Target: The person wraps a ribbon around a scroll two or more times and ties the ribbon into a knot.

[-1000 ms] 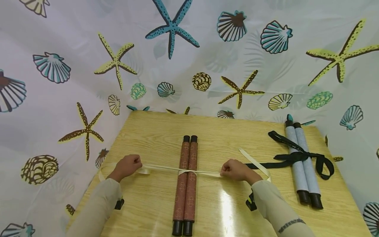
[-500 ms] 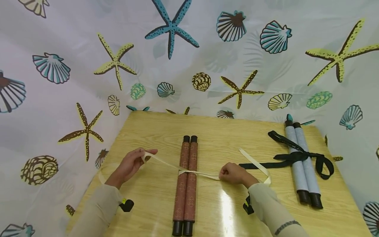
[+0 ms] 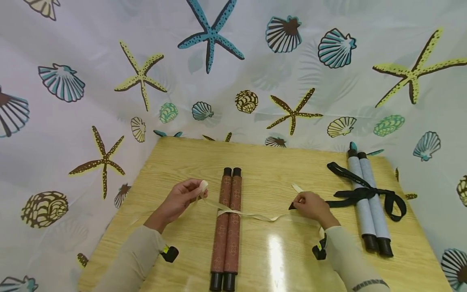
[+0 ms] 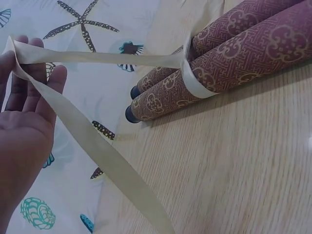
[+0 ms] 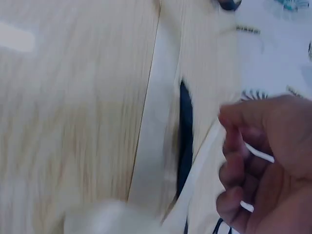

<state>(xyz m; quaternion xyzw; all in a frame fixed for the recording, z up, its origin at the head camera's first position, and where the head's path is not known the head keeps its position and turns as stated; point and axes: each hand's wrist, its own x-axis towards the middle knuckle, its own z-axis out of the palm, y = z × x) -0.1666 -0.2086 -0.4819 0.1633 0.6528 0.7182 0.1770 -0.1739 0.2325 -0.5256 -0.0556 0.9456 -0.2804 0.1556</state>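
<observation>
Two red-brown patterned scroll rolls (image 3: 226, 239) with black ends lie side by side on the table, a cream ribbon (image 3: 255, 216) wrapped and crossed around their middle. My left hand (image 3: 178, 199), just left of the rolls, pinches the left part of the ribbon (image 4: 105, 151) between thumb and fingers; the strip bends over the fingertips and its tail hangs down. To the right, my right hand (image 3: 313, 207) is over the ribbon's other tail and a black ribbon end. In the right wrist view its fingers (image 5: 231, 168) are loosely curled, with nothing visibly pinched.
Two grey-blue rolls (image 3: 366, 202) with black ends, tied by a black ribbon (image 3: 370, 192) in a bow, lie at the right of the wooden table (image 3: 284, 170). A cloth (image 3: 219, 89) printed with shells and starfish rises behind and beside the table.
My left hand has turned and moved right towards the rolls, its ribbon bent over the fingertips. My right hand has let go of the ribbon and moved right; that side now lies slack.
</observation>
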